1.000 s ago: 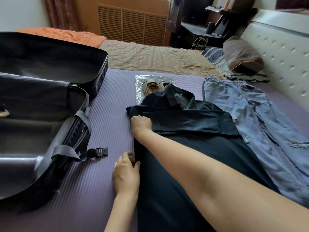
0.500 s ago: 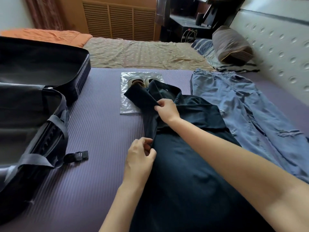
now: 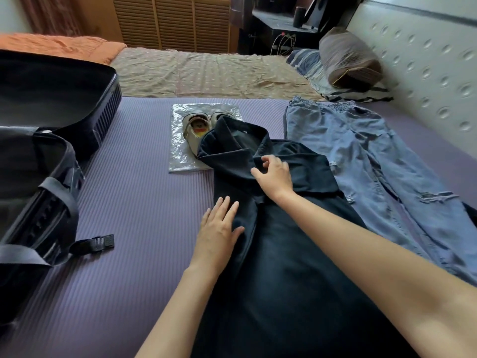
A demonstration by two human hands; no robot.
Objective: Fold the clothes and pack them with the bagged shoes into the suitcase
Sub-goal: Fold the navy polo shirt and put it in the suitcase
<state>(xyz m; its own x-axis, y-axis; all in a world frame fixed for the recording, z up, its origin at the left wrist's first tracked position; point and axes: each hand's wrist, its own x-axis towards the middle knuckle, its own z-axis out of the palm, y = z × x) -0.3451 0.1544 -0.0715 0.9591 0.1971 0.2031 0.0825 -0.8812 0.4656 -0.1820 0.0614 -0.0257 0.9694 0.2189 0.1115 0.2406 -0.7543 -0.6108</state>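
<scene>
A dark navy collared shirt (image 3: 284,254) lies lengthwise on the purple mat (image 3: 144,202), its left side folded over toward the middle. My left hand (image 3: 219,228) rests flat on the shirt's left folded edge, fingers straight. My right hand (image 3: 275,177) hovers on the folded sleeve near the collar, its fingers loosely spread and holding nothing. Light blue jeans (image 3: 366,161) lie spread out to the right of the shirt. A clear bag with beige shoes (image 3: 195,127) sits just beyond the collar, partly covered by it. The open black suitcase (image 3: 51,107) stands at the left.
A suitcase strap with a black buckle (image 3: 99,242) trails onto the mat. Beyond the mat lie a tan sheet (image 3: 206,73) and an orange blanket (image 3: 59,45). A brown pillow (image 3: 348,58) leans on the padded headboard (image 3: 426,68) at the right.
Both hands carried the shirt's left side and sleeve over toward the middle, then let go. My left hand now lies flat on the fold; my right hand has opened.
</scene>
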